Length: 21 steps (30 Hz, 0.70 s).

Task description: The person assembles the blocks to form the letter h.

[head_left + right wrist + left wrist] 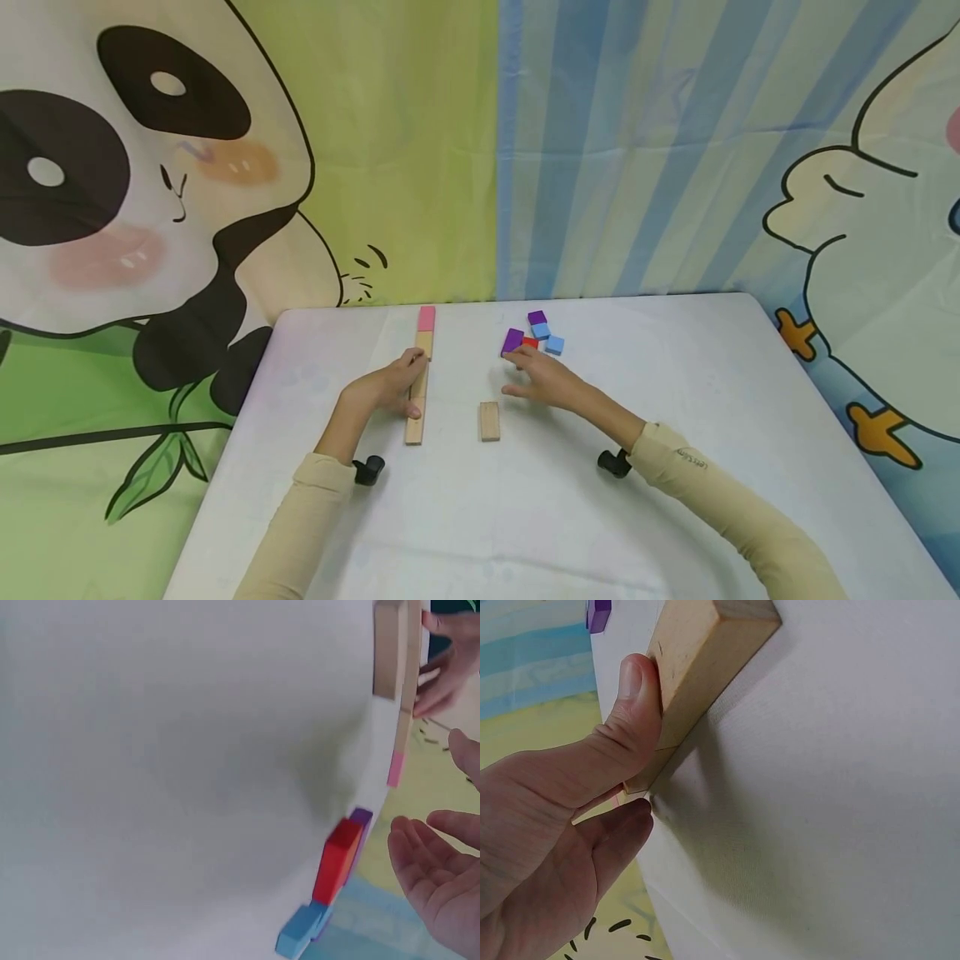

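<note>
A straight row of blocks runs away from me on the left of the table: plain wooden blocks (415, 428) nearest, then a yellowish block (424, 340) and a pink block (427, 318) at the far end. Along its left side my left hand (384, 386) touches the row, thumb and fingers spread apart; in the left wrist view the thumb (634, 705) lies against a wooden block. My right hand (551, 381) hovers with loosely extended fingers, holding nothing. Just beyond it are a purple block (512, 340) and a red block (530, 342), partly hidden in the head view.
One separate wooden block (490, 422) lies between the hands. Beyond the right hand are two blue blocks (555, 345) and a second purple block (536, 317). The white table (660, 367) ends at a printed curtain (420, 150).
</note>
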Motion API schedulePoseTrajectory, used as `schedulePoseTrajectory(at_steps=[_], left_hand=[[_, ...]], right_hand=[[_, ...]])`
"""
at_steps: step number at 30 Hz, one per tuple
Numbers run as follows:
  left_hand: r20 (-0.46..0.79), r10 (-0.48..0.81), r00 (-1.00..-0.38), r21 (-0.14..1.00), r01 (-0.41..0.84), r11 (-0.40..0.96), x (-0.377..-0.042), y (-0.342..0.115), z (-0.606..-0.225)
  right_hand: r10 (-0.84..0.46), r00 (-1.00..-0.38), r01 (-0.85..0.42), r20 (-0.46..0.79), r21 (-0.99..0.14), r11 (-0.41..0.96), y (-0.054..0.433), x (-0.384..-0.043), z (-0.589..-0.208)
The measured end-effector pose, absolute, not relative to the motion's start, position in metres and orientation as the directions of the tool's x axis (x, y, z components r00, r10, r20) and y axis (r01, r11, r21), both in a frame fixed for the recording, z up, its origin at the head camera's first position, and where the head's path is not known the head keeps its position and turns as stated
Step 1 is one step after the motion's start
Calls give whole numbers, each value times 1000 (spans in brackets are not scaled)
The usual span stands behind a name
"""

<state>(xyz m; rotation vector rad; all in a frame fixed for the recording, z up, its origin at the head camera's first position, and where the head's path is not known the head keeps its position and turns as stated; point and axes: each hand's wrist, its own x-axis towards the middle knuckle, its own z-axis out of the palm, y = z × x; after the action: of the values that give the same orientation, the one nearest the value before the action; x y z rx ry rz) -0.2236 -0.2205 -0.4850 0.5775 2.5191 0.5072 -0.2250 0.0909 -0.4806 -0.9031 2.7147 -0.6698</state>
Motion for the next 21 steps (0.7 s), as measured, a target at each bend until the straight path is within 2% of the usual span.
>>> schedulePoseTrajectory(at_steps=[5,11,21], left_hand=[[-395,480,-783,441,296,847,-224,-220,-485],[-409,465,-785,435,280,856,-225,-220,-484],[-418,460,-783,425,279,861,-225,-220,-485]], right_hand=[[-557,-828,-485,-66,-414,770,96,-245,-470],[-490,-868,-450,-80,-294,844,94,-272,-476],[-466,-882,-444,-76,-198,874,84,-287,-496]])
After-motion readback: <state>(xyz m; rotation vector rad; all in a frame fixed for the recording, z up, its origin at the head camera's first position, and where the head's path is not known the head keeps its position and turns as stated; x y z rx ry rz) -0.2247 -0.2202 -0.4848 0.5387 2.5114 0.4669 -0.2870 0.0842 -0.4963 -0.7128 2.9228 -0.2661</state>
